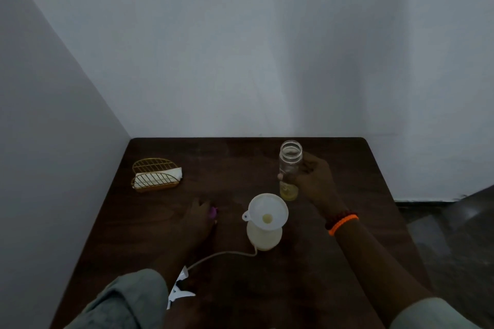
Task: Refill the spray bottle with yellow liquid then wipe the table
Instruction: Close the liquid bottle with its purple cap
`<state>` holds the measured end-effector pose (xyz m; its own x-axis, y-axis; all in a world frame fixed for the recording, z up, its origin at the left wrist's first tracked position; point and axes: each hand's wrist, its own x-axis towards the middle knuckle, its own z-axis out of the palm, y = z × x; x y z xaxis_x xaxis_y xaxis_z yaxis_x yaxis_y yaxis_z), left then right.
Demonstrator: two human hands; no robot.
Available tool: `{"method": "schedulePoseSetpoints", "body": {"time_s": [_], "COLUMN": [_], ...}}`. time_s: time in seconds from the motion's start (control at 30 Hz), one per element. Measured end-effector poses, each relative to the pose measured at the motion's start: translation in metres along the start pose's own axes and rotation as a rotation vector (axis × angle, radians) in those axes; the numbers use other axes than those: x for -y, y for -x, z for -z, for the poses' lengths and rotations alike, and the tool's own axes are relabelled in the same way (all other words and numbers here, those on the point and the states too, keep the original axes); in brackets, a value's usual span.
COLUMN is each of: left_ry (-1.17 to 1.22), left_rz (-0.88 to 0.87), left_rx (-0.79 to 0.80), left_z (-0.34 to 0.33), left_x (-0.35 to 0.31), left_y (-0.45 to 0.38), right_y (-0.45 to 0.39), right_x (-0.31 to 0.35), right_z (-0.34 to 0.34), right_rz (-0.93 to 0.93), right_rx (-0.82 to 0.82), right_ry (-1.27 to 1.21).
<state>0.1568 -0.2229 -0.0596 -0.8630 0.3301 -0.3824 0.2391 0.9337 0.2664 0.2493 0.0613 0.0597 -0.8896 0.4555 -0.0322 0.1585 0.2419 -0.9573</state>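
Far left on the surface (165,235): a gold wire holder (155,177) with a white cloth or napkin (175,173) tucked in it, untouched. The left hand (199,215) is laid on the surface beside a small purple cap (213,211); whether the cap is gripped cannot be told. Near the front edge lies the white spray head (179,288), its tube trailing towards the bottle. At centre stands the spray bottle (264,235), a white funnel (268,211) seated in its neck, pale yellow liquid visible inside. To the right, an open glass jar (290,168) is gripped upright by the right hand (315,181), a little yellow liquid left at its bottom. Refilling is judged nearly done. Next is called for: funnel lifted out, spray head screwed back on, then wiping.
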Motion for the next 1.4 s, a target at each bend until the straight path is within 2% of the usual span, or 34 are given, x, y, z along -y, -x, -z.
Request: {"method": "schedulePoseSetpoints", "body": {"time_s": [0.13, 0.23, 0.47, 0.6, 0.73, 0.97, 1.13, 1.4], "left_ry": [0.052, 0.198, 0.508, 0.498, 0.436, 0.325, 0.239, 0.198], "left_rz": [-0.003, -0.044, -0.451, -0.61, -0.699, -0.689, -0.694, -0.892], "left_rx": [-0.018, -0.071, -0.296, -0.39, -0.372, -0.326, -0.21, 0.027], "left_z": [0.011, 0.034, 0.138, 0.165, 0.17, 0.18, 0.19, 0.206], "left_x": [-0.011, -0.032, -0.111, -0.133, -0.146, -0.162, -0.167, -0.178], "left_y": [-0.002, 0.0, 0.03, 0.045, 0.049, 0.038, 0.03, 0.04], "right_y": [-0.004, -0.006, -0.006, -0.005, -0.004, -0.003, -0.005, -0.008], "right_x": [-0.002, -0.003, 0.002, 0.01, 0.016, 0.027, 0.03, 0.04], "right_z": [-0.001, -0.002, -0.006, -0.008, -0.01, -0.015, -0.014, -0.011], "right_rz": [0.005, 0.003, 0.019, 0.055, 0.089, 0.133, 0.12, 0.2], "right_rx": [0.009, 0.016, 0.028, 0.066, 0.097, 0.107, 0.1, 0.171], "right_ry": [0.006, 0.014, 0.014, 0.041, 0.078, 0.126, 0.124, 0.221]}}
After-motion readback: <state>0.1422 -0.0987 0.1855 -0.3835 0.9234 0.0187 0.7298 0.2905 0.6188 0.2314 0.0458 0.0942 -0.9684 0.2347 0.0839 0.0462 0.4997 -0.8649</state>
